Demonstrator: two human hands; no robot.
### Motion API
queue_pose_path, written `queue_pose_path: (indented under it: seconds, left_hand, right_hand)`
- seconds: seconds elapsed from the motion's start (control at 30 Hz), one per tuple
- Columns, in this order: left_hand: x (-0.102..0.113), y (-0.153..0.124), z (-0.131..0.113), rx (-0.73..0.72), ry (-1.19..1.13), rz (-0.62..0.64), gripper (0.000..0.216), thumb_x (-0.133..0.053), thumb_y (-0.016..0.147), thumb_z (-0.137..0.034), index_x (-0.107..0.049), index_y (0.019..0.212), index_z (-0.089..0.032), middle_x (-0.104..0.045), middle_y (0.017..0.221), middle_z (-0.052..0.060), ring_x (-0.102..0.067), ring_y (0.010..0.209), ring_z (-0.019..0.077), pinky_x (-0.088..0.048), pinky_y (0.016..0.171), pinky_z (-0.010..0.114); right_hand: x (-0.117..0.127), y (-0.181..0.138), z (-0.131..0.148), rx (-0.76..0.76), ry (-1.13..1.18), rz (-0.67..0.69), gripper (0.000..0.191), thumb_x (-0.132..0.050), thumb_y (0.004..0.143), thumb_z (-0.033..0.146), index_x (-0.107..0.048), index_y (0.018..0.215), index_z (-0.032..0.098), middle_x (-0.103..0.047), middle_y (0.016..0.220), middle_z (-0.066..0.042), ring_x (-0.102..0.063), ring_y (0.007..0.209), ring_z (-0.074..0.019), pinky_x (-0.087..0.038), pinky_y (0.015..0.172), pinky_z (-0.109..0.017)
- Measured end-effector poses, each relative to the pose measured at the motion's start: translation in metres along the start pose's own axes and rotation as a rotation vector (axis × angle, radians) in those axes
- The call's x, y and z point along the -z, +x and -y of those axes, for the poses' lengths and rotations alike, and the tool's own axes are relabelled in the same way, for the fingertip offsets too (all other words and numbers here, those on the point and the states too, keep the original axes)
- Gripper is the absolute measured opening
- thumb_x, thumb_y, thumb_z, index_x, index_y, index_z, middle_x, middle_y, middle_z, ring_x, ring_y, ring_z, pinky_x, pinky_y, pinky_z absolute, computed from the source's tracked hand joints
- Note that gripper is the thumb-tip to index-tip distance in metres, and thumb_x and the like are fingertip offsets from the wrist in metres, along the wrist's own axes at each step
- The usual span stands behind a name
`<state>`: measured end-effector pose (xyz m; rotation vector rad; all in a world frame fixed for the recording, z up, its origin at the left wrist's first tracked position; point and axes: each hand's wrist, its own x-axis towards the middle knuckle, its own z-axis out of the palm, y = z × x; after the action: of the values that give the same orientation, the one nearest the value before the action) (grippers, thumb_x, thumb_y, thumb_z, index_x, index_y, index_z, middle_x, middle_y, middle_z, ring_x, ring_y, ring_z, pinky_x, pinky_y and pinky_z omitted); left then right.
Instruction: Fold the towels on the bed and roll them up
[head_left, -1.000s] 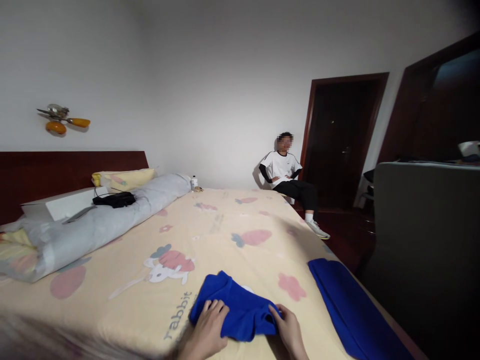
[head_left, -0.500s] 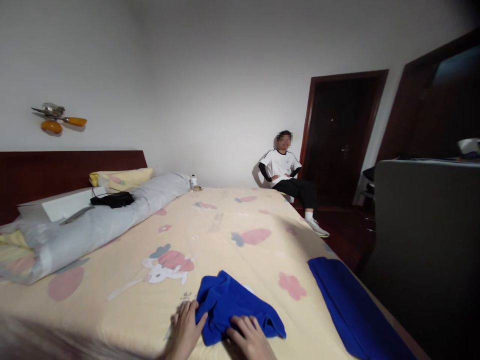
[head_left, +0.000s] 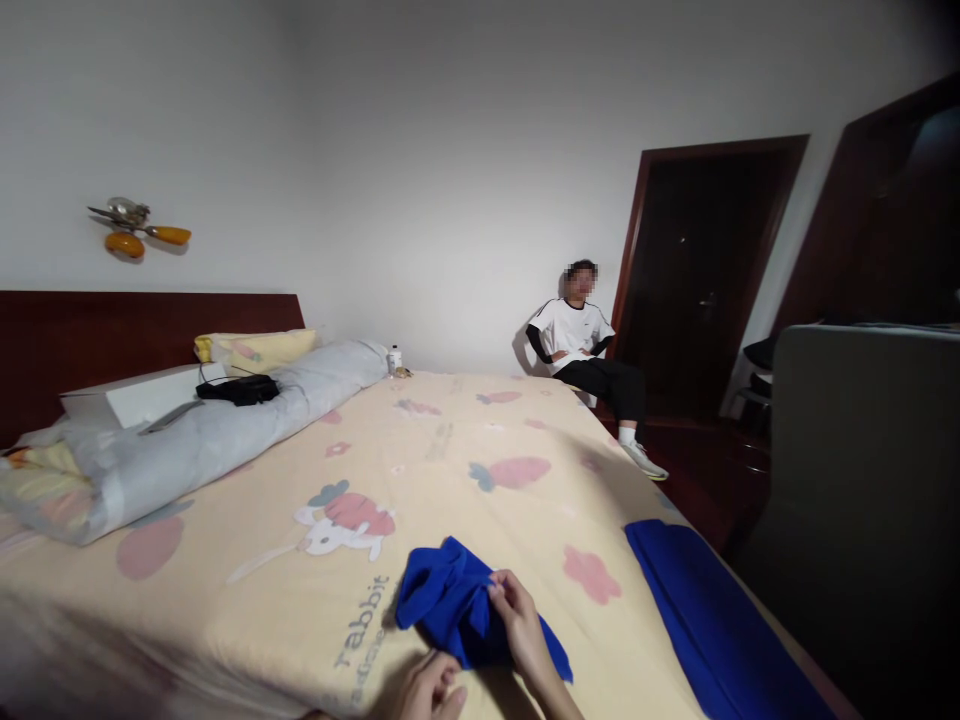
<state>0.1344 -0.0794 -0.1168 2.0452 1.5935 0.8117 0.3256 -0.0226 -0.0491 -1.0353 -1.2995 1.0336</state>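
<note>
A crumpled blue cloth (head_left: 448,598) lies on the bed near its front edge. My right hand (head_left: 517,615) reaches over it and pinches a fold of the cloth between thumb and fingers. Just below the cloth's near left side is my left hand (head_left: 431,685), its fingers curled. Whether those fingers hold anything is hidden, and the hand is partly cut off by the frame's bottom edge. To the right, a folded blue cloth (head_left: 720,620) lies along the bed's side, apart from both hands.
The bed (head_left: 300,620) has a cream sheet with carrot and rabbit prints. A rolled grey quilt (head_left: 330,380) lies at the left, bearing a white box (head_left: 157,398) and a black item (head_left: 238,389). A person (head_left: 577,330) sits at the far corner. A dark panel (head_left: 862,480) stands at right.
My right hand has moved from lying on the cloth to pinching a fold farther up. My left hand has come off the cloth's left edge and drawn down, fingers curled. The view has shifted slightly left.
</note>
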Motion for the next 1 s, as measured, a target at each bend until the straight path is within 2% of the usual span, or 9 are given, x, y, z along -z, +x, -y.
queue_pose_path:
  seconds: [0.1, 0.23, 0.3, 0.37, 0.47, 0.57, 0.77, 0.87, 1.0]
  left_hand:
    - [-0.019, 0.015, -0.011, 0.085, -0.096, -0.073, 0.038, -0.050, 0.085, -0.045, -0.063, 0.114, -0.025, -0.071, 0.106, 0.007, -0.067, 0.091, 0.0205, -0.054, 0.080, 0.027]
    - [-0.033, 0.048, -0.011, 0.274, -0.105, -0.252, 0.058, -0.052, 0.084, -0.041, -0.048, 0.135, -0.014, -0.062, 0.129, 0.014, -0.058, 0.120, 0.0244, -0.049, 0.096, 0.030]
    - [-0.037, 0.061, -0.009, 0.245, -0.036, -0.297, 0.056, -0.050, 0.084, -0.035, -0.049, 0.134, -0.010, -0.057, 0.136, 0.018, -0.051, 0.128, 0.0264, -0.044, 0.104, 0.035]
    - [-0.041, 0.069, -0.009, 0.175, 0.016, -0.297, 0.048, -0.044, 0.086, -0.029, -0.053, 0.131, -0.012, -0.057, 0.137, 0.017, -0.050, 0.130, 0.0252, -0.041, 0.108, 0.036]
    - [-0.048, 0.075, -0.012, 0.087, 0.034, -0.247, 0.047, -0.042, 0.084, -0.018, -0.056, 0.129, -0.017, -0.058, 0.137, 0.011, -0.051, 0.129, 0.0208, -0.040, 0.109, 0.034]
    - [-0.048, 0.076, -0.015, 0.035, 0.021, -0.235, 0.048, -0.042, 0.081, -0.012, -0.059, 0.126, -0.018, -0.061, 0.134, 0.009, -0.052, 0.128, 0.0190, -0.041, 0.109, 0.032]
    - [-0.003, 0.062, -0.001, 0.091, 0.211, -0.346, 0.043, -0.039, 0.081, -0.005, -0.065, 0.110, -0.022, -0.071, 0.107, 0.008, -0.064, 0.106, 0.0211, -0.049, 0.095, 0.034]
    - [0.035, 0.057, 0.019, 0.148, 0.376, -0.428, 0.038, -0.041, 0.081, -0.007, -0.066, 0.107, -0.019, -0.071, 0.103, 0.010, -0.064, 0.102, 0.0239, -0.047, 0.095, 0.037]
    - [0.083, 0.052, 0.051, 0.235, 0.434, -0.498, 0.034, -0.043, 0.083, -0.013, -0.066, 0.107, -0.019, -0.073, 0.103, 0.009, -0.066, 0.100, 0.0232, -0.047, 0.092, 0.033]
  right_hand:
    - [-0.002, 0.004, -0.006, -0.140, 0.190, -0.089, 0.034, -0.060, 0.072, 0.054, -0.053, 0.077, 0.022, -0.059, 0.069, 0.001, -0.058, 0.068, -0.0180, -0.048, 0.066, -0.029]
    - [0.008, -0.002, -0.023, -0.178, 0.113, -0.192, 0.033, -0.054, 0.070, 0.055, -0.050, 0.071, 0.022, -0.059, 0.064, -0.001, -0.060, 0.064, -0.0209, -0.050, 0.065, -0.033]
    - [0.016, -0.007, -0.027, -0.151, 0.040, -0.217, 0.028, -0.059, 0.066, 0.049, -0.053, 0.070, 0.022, -0.062, 0.068, -0.003, -0.061, 0.069, -0.0231, -0.050, 0.069, -0.035]
    - [0.022, -0.010, -0.027, 0.004, -0.129, -0.217, 0.027, -0.062, 0.064, 0.038, -0.063, 0.085, 0.021, -0.069, 0.094, -0.008, -0.062, 0.091, -0.0281, -0.048, 0.084, -0.040]
    - [0.022, -0.011, -0.020, 0.360, -0.540, -0.009, 0.053, -0.054, 0.071, 0.021, -0.059, 0.123, 0.026, -0.056, 0.137, -0.009, -0.049, 0.125, -0.0301, -0.035, 0.104, -0.047]
    - [0.013, -0.006, -0.015, 0.406, -0.824, 0.179, 0.061, -0.042, 0.075, 0.009, -0.054, 0.132, 0.026, -0.062, 0.130, -0.009, -0.055, 0.120, -0.0266, -0.036, 0.102, -0.046]
    - [0.030, 0.012, -0.030, 0.110, -0.687, -0.022, 0.028, -0.042, 0.083, 0.030, -0.068, 0.081, 0.021, -0.072, 0.084, -0.009, -0.067, 0.080, -0.0243, -0.047, 0.073, -0.031]
    - [0.061, 0.019, -0.036, -0.002, -0.596, -0.199, 0.039, -0.040, 0.083, 0.050, -0.064, 0.077, 0.020, -0.073, 0.080, -0.011, -0.067, 0.076, -0.0270, -0.047, 0.067, -0.032]
    - [0.111, 0.013, -0.030, -0.155, -0.736, -0.394, 0.045, -0.034, 0.083, 0.053, -0.064, 0.088, 0.020, -0.073, 0.083, -0.017, -0.068, 0.077, -0.0307, -0.046, 0.064, -0.035]
